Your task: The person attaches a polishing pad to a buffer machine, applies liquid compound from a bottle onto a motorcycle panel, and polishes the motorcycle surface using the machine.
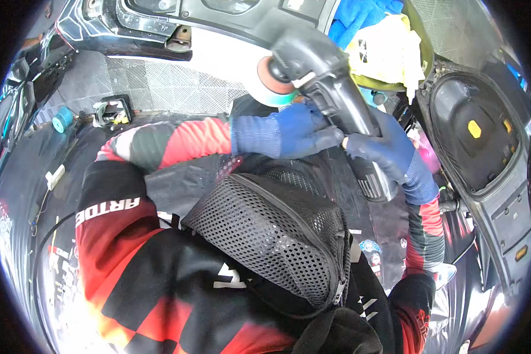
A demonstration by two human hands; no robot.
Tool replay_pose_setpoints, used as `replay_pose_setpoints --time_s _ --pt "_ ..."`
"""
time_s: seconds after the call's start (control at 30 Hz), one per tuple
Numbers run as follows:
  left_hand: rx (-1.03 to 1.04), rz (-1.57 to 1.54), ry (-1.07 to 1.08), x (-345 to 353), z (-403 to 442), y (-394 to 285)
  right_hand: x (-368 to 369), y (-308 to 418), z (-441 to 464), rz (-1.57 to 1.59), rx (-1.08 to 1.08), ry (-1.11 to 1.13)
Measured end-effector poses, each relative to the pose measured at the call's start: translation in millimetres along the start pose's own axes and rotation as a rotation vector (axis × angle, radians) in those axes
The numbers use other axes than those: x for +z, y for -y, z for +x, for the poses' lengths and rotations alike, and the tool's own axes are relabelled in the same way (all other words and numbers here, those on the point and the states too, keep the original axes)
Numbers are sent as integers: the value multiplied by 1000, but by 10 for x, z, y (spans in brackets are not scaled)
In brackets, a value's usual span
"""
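Observation:
A black power polisher (342,97) lies slantwise in front of me, its head up and to the left. Its round pad (271,82), orange-brown with a pale green rim, faces left. My right hand (386,150), in a blue and black glove, is wrapped round the polisher's body near its rear end. My left hand (292,131), gloved the same way, comes in from the left against the tool's side below the head. Some of its fingers are hidden behind the polisher, and its thumb side is close to the right hand's fingertips.
A black mesh pouch (271,236) with a zip is at my chest. Dark car panels (224,17) stand ahead, another (472,147) at right. An olive bucket (419,35) carries blue and pale yellow cloths (386,50). A blue spool (62,120) lies left, near a black cable (38,265).

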State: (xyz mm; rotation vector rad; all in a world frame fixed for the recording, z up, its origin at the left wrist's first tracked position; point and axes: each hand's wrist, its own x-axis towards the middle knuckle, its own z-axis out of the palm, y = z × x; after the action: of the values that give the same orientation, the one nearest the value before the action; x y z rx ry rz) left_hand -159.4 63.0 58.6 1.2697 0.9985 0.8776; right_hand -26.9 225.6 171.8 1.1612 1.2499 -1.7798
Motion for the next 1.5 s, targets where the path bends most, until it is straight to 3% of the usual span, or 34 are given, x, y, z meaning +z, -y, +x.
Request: replay_pose_setpoints --time_s 0.13,0.23,0.3,0.33,0.4,0.47,0.57,0.67,0.73,0.77,0.87,0.9,1.0,1.07,1.1,1.27,1.33,1.5 --pt "102 -51 -63 490 419 158 -233 -443 -139 77 8 -129" --pt "81 -85 -28 782 582 282 -396 -722 -224 207 159 -114" --pt "132 -138 -78 824 590 307 -293 -809 -223 198 118 -176" --pt "130 -132 -85 696 538 225 -227 -812 -196 195 71 -237" --pt "-122 -60 153 341 283 72 -38 -552 -111 156 -50 -156" --pt "-153 -80 199 55 0 24 150 -284 -31 108 -1 -111" --pt "-87 176 163 -251 -381 58 440 -74 231 150 -176 -64" --pt "-302 79 129 -566 -690 -47 613 90 484 97 -235 -41" --pt "-259 -648 -67 -691 -793 -101 683 178 544 62 -273 -36" --pt "-178 -353 25 -763 -772 -109 699 249 529 73 -280 -45" --pt "-71 -206 -91 -552 -693 7 630 209 456 114 -292 -53" --pt "-271 -68 177 -561 -635 51 572 134 402 102 -223 -55" --pt "-212 -13 235 -209 -296 67 442 -126 160 139 -192 -90" --pt "-72 -20 152 18 -102 -8 317 -399 2 147 -97 -176" --pt "-90 -168 146 176 7 24 255 -577 -65 126 -76 -218" --pt "49 -293 83 743 424 243 36 -1178 -223 198 -29 -295" --pt "98 -299 42 658 414 176 66 -1165 -207 220 -32 -297" --pt "-58 -145 110 353 29 146 279 -652 -64 173 -75 -227"
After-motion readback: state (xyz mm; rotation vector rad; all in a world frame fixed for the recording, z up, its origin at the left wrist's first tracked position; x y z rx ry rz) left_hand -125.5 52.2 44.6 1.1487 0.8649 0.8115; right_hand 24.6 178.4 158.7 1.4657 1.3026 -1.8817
